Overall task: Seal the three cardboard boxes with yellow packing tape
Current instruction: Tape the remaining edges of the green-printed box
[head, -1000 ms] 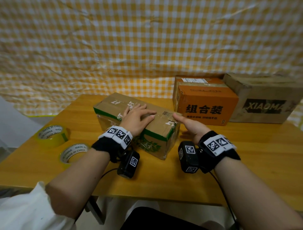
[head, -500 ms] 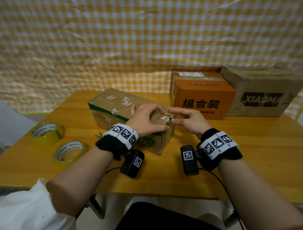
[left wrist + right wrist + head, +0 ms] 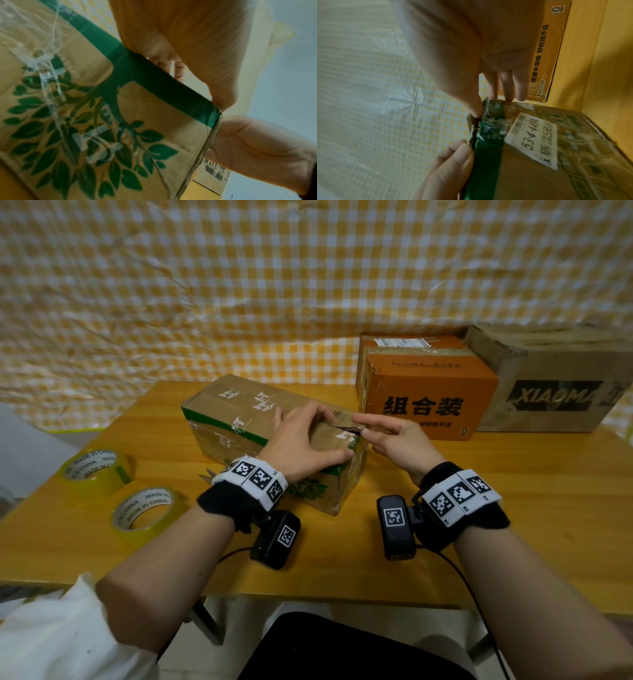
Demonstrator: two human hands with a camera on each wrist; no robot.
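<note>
A: Where does the green-banded cardboard box [image 3: 239, 419] lie, and how does it run?

B: On the wooden table [image 3: 513, 508], in the middle. Its long axis goes from far left to near right, so the end with the barcode label [image 3: 532, 139] points toward the near right, at the right wrist. The leaf print faces the near side.

A: And the left hand [image 3: 301, 446]?

B: It grips the near-right end of the box from above, fingers curled over the top and the thumb along the green band at the near top edge.

A: The right hand [image 3: 397, 440]?

B: Thumb and forefinger pinch the top edge at that same end, where a flap stands slightly lifted and shows a dark gap. The other fingers are stretched out, tips near the corner.

A: What else is on the table?

B: Two rolls of yellow packing tape [image 3: 97, 474] lie flat at the near left, side by side. An orange box [image 3: 428, 392] and a brown XIAOMA box [image 3: 555, 378] stand at the far right, touching each other, against the checked yellow cloth [image 3: 274, 285].
</note>
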